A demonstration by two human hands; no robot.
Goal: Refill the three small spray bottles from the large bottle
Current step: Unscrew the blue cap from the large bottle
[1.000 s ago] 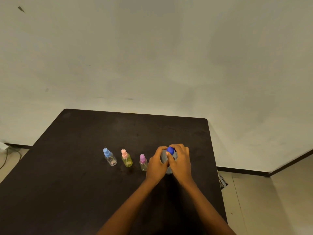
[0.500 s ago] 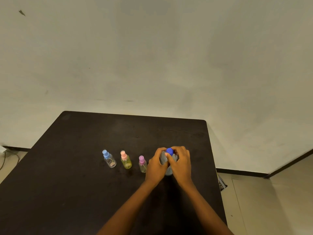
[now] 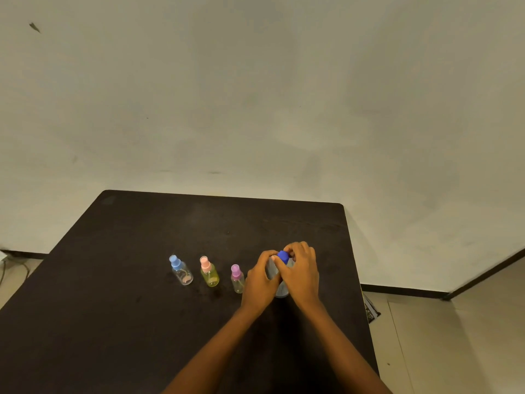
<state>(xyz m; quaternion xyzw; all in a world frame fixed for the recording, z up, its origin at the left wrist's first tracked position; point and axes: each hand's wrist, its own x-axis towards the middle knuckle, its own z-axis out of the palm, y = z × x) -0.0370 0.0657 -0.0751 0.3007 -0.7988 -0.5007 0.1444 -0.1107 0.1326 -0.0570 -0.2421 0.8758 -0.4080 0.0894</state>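
Observation:
Three small spray bottles stand in a row on the dark table (image 3: 113,308): one with a blue cap (image 3: 180,270), a yellow one with a pink cap (image 3: 209,272), and a clear one with a purple cap (image 3: 237,278). To their right stands the large clear bottle (image 3: 275,273) with a dark blue cap (image 3: 283,256). My left hand (image 3: 260,280) grips the large bottle's body. My right hand (image 3: 301,270) has its fingers curled round the blue cap. Both hands hide most of the large bottle.
The table's far edge meets a plain wall. Its right edge runs close to my right arm, with tiled floor (image 3: 454,336) beyond. A small dark object (image 3: 370,309) lies on the floor by the table's right side. Cables (image 3: 8,265) lie at the far left.
Both hands stay on the large bottle. My right hand's fingers have shifted slightly round the blue cap. The three small bottles have not moved.

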